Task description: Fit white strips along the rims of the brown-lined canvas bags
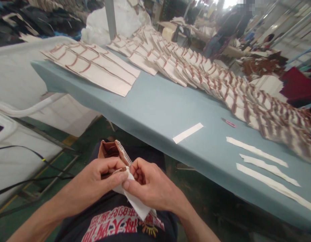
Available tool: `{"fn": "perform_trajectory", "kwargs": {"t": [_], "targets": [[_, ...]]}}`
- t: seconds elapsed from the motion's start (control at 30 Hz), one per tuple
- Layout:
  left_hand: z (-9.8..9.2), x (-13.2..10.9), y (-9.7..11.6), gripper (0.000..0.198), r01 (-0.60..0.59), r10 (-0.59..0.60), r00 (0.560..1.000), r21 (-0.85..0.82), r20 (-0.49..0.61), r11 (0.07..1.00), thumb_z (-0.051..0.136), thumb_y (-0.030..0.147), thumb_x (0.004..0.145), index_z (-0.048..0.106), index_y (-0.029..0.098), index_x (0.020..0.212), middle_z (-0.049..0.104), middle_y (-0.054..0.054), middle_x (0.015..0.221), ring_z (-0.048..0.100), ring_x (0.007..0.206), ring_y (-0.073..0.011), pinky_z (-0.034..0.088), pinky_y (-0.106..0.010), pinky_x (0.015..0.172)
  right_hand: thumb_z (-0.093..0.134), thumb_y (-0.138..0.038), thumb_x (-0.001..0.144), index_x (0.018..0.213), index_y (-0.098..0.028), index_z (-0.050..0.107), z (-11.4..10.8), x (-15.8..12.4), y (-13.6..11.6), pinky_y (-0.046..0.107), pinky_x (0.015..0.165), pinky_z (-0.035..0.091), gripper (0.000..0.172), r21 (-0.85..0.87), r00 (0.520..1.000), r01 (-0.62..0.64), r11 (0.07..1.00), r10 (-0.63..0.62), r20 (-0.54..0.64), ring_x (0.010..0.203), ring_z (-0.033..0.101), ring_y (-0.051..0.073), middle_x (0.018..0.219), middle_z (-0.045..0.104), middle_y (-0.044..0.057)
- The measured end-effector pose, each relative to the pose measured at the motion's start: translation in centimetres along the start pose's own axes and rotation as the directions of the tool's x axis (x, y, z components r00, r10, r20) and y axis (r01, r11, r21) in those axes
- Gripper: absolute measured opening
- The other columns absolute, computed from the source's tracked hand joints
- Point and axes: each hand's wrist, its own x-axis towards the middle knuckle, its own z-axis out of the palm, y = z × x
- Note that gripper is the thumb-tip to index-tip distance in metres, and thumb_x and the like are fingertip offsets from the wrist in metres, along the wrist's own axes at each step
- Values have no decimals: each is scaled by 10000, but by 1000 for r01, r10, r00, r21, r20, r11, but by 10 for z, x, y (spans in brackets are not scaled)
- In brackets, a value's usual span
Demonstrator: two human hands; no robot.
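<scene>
Close to my lap, my left hand (108,176) is closed, thumb and fingers pinching the edge of a brown and white fabric piece (108,148). Its brown part stands up like an open pouch beyond my knuckles. Against it, my right hand (151,183) is closed too, pinching a white cloth strip (139,205) whose end hangs below the fingers. Both sets of fingertips meet where strip and brown edge come together; the exact contact is partly hidden by the fingers.
Alongside runs a blue-green table (155,101). On it lie a short white strip (188,133), several longer cream strips (256,151), a small pink-handled tool (229,122), flat cream pieces with brown trim (95,67) and long overlapping rows of similar pieces (195,72). White-lined bins (16,70) stand left.
</scene>
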Motion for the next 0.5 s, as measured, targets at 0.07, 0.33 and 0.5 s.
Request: {"fn": "perform_trajectory", "kwargs": {"t": [0.07, 0.33, 0.5], "targets": [[2, -3, 7, 365, -7, 9, 1000, 94, -15, 996, 675, 459, 1099, 808, 212, 865, 791, 2, 798, 671, 699, -173, 523, -226, 631, 826, -275, 927, 947, -257, 594, 4, -4, -2, 277, 648, 335, 233, -38, 1000, -12, 999, 11, -25, 673, 521, 137, 751, 595, -80], [1, 0, 29, 374, -21, 72, 971, 220, -230, 975, 662, 478, 1058, 780, 225, 809, 748, 26, 699, 627, 624, -159, 501, -217, 584, 800, -382, 1015, 1044, -266, 620, 37, -14, 27, 259, 608, 358, 216, 211, 993, -20, 977, 45, -113, 646, 548, 145, 757, 631, -65], [-20, 4, 27, 337, -33, 84, 960, 194, -265, 980, 719, 475, 1030, 863, 218, 866, 809, 9, 764, 655, 644, -155, 497, -199, 580, 822, -327, 954, 900, -273, 644, 71, -37, 87, 292, 589, 279, 194, -39, 958, -167, 985, 153, -241, 575, 500, 152, 631, 564, -64]]}}
